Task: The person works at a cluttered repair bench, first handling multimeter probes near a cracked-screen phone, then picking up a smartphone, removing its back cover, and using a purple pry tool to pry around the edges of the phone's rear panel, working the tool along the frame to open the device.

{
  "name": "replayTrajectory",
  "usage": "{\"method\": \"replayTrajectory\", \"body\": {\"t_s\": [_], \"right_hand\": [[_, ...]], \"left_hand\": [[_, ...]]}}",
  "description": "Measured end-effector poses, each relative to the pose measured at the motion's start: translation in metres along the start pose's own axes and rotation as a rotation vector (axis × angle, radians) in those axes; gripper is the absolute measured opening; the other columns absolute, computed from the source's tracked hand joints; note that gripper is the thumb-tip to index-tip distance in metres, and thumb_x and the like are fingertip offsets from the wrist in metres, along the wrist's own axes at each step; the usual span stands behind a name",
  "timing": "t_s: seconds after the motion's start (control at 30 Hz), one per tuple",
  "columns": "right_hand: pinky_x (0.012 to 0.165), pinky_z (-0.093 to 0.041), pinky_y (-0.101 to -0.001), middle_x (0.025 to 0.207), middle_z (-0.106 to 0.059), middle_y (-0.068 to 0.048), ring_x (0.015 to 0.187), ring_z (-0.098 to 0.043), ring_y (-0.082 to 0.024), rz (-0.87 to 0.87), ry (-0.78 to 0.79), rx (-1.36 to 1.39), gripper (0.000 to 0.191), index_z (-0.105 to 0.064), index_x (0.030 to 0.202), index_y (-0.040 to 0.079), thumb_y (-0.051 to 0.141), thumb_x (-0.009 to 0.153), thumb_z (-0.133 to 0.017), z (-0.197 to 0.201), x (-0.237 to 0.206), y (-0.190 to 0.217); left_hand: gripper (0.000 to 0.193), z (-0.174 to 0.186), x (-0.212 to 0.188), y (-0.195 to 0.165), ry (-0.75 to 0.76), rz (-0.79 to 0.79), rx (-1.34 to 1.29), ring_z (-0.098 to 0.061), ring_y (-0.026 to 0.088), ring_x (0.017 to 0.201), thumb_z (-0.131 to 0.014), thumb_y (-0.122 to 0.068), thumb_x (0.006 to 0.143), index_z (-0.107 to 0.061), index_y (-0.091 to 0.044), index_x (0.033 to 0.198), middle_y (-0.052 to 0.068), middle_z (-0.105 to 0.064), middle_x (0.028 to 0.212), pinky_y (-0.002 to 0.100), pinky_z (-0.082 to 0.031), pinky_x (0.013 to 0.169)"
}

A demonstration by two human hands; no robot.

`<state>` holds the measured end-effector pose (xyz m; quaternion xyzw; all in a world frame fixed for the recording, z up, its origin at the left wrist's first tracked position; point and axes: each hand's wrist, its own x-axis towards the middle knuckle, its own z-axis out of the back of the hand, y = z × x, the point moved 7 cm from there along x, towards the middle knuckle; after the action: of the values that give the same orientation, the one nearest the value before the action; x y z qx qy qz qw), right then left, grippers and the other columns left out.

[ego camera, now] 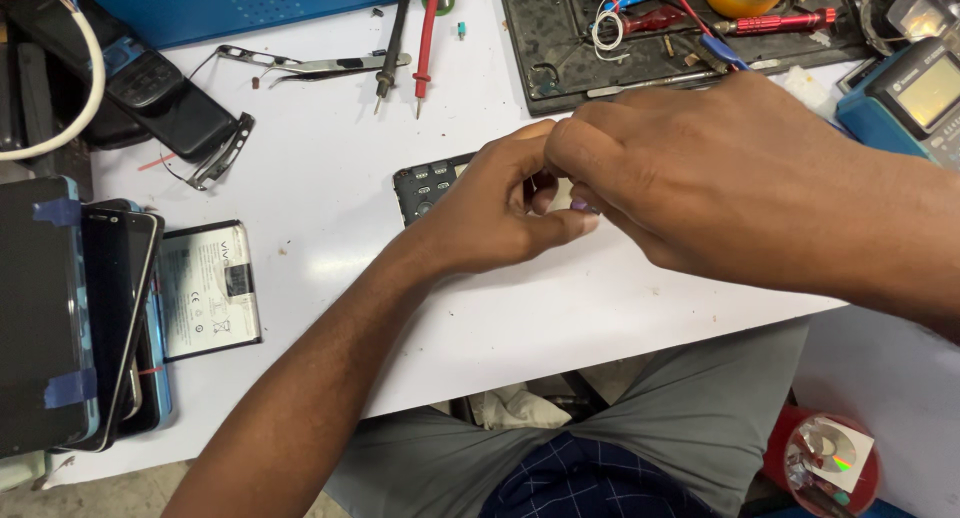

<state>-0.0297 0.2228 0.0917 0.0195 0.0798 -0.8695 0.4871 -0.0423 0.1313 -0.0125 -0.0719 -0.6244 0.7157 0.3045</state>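
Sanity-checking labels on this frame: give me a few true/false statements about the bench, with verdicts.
1. Both hands, left hand and right hand, meet over a dark opened phone. True.
2. A flat battery lies on the white table, left of the forearm. True.
3. The tweezers are held in the right hand. False: they lie on the table, untouched.
4. The red probe and the black probe lie side by side. True.
5. The phone stack sits at the right edge. False: left edge.

A black phone frame (425,186) lay under the left hand (500,203). Beyond the hands sat red and black probes (420,38); nearer the body, grey trousers (690,418).
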Motion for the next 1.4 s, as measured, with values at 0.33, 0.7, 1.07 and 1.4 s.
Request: {"method": "replayTrajectory", "body": {"t_s": [0.33,0.7,1.07,1.4], "right_hand": [[0.049,-0.050,-0.0387,0.094,-0.058,-0.007,0.090,-0.070,-0.028,0.138,-0.130,0.090,0.059,-0.060,0.126,0.007,-0.002,0.068,-0.061,0.006,-0.003,0.006],[0.055,-0.054,-0.0406,0.094,-0.063,-0.006,0.075,-0.070,-0.026,-0.072,0.062,0.042,0.023,-0.059,0.108,0.008,0.022,0.092,-0.067,-0.005,0.001,-0.006],[0.055,-0.052,-0.0430,0.096,-0.058,-0.010,0.081,-0.068,-0.030,0.083,-0.032,0.241,0.052,-0.059,0.121,0.008,-0.006,0.071,-0.063,0.004,0.002,0.001],[0.056,-0.056,-0.0295,0.119,-0.061,-0.015,0.096,-0.071,-0.026,-0.195,-0.405,0.544,0.039,-0.057,0.127,0.000,0.007,0.090,-0.068,-0.010,-0.024,-0.029]], "left_hand": [[0.009,-0.001,0.000,0.011,0.022,0.084,-0.065,-0.048,0.006,0.073,-0.075,-0.005,0.091,-0.068,-0.005,0.095,-0.003,-0.054,0.091,0.026,-0.041,0.062],[0.020,0.000,0.002,0.004,-0.030,0.072,0.004,-0.043,0.005,0.067,-0.083,-0.013,0.086,-0.067,-0.008,0.098,-0.005,-0.053,0.089,0.024,-0.040,0.058],[0.010,-0.004,0.001,0.009,0.038,0.040,-0.172,-0.054,0.002,0.076,-0.072,-0.005,0.092,-0.069,-0.006,0.102,-0.005,-0.064,0.089,0.023,-0.047,0.065],[0.014,0.014,-0.001,0.015,-0.109,0.093,-0.238,-0.050,0.002,0.065,-0.070,-0.006,0.097,-0.072,-0.003,0.109,-0.003,-0.062,0.078,0.022,-0.042,0.059]]}}
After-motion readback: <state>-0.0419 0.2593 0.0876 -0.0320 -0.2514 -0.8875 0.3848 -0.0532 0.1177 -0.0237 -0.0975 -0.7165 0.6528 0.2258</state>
